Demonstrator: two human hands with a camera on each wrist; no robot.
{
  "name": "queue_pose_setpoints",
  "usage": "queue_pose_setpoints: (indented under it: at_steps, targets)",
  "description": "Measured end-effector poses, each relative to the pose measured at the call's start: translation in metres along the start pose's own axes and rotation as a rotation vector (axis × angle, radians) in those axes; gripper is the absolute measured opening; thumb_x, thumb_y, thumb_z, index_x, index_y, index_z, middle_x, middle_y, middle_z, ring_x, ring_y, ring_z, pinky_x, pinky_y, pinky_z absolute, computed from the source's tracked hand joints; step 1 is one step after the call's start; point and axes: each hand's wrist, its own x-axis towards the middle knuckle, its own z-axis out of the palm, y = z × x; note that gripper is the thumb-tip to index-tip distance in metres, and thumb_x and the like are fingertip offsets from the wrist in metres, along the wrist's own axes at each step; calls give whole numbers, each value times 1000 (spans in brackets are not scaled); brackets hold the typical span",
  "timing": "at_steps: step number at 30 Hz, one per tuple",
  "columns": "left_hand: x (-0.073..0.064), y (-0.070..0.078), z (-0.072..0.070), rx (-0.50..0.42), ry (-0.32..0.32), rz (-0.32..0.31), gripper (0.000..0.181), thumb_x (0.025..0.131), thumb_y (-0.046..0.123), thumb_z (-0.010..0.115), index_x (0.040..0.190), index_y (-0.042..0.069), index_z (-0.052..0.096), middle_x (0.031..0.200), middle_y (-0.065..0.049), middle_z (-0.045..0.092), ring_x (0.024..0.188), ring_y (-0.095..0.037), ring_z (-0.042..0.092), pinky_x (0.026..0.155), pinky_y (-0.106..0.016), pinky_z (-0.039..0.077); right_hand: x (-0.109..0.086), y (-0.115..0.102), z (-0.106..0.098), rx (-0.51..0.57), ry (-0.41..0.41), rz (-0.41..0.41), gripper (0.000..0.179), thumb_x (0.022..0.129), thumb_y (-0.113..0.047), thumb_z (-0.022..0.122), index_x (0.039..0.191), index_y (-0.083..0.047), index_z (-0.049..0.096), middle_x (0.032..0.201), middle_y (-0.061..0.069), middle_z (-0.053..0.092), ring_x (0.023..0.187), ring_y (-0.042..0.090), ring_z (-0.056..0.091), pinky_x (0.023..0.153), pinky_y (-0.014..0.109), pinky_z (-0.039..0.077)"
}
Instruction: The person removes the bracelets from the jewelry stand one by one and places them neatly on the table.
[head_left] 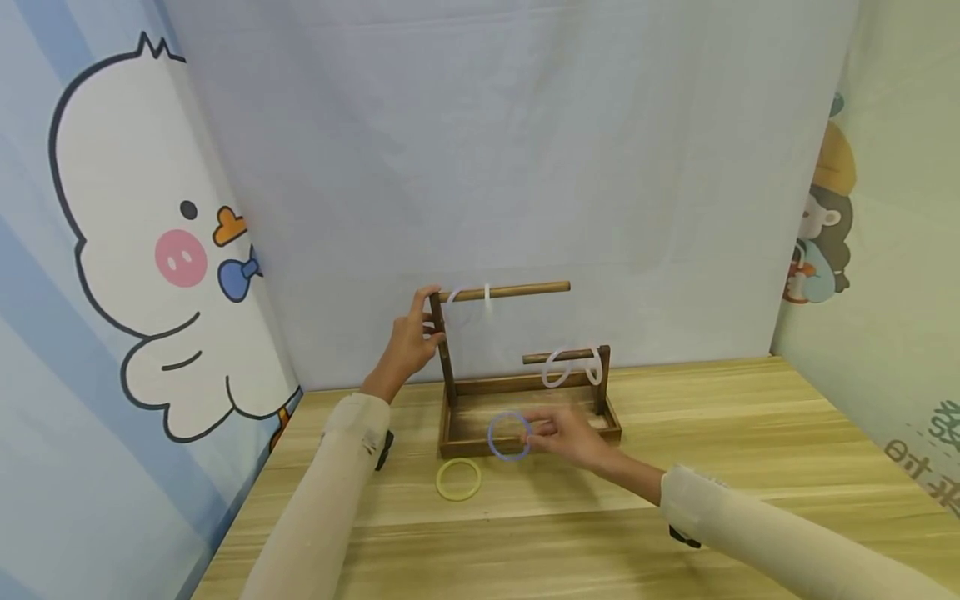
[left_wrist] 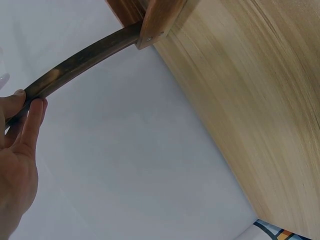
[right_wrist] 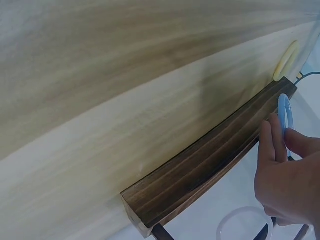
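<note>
A dark wooden rack (head_left: 525, 446) with a tray base and two posts stands on the table. My left hand (head_left: 411, 343) grips the tall left post (left_wrist: 75, 67) near its top. Between thumb and fingers, my right hand (head_left: 570, 435) pinches a blue ring (head_left: 490, 437), held up in front of the tray. Two pale rings hang on the upper bar (head_left: 532, 290), one of them a white ring (head_left: 487, 292) and the other close to the post. Over the short lower bar (head_left: 536, 359) hang two more pale rings, including a tilted one (head_left: 546, 377).
A yellow ring (head_left: 459, 498) lies flat on the wooden table (head_left: 420, 550), just in front of the rack's left corner. Behind the rack hangs a plain pale cloth (head_left: 525, 150). Printed cartoon panels flank the table, a white duck (head_left: 120, 208) on the left.
</note>
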Motion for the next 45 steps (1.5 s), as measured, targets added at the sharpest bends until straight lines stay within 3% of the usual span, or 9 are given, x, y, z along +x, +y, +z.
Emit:
queue_pose_setpoints:
  at_steps: [7,20,33,45]
  targets:
    - [-2,-1,-3,-9,6,11,81,91,-14,71,155,15,32,118,-30,71,103,-42,74,85,-48,64,-4,1,7,-33,-37,28,33,95,9,68,125,21,60,106,30,74,99,40,75,79,29,64]
    - [-1,-1,-4,3,3,-1,82,91,-13,71,156,19,31,118,-29,71,104,-41,74,85,-47,64,-9,3,16,-61,-59,76,31,96,6,69,124,18,64,106,28,74,93,34,77,77,32,65]
    - [0,1,-3,43,-8,-11,84,92,-11,72,157,19,28,123,-30,69,105,-41,73,85,-47,64,-13,12,20,-83,-28,77,33,95,1,72,124,16,67,102,24,77,91,31,78,75,27,65]
    - [-1,2,-2,16,-23,-26,82,92,-11,71,157,16,29,122,-30,69,106,-40,73,86,-46,64,-16,22,24,-138,75,59,27,89,-3,80,111,12,74,99,21,77,85,26,79,71,26,64]
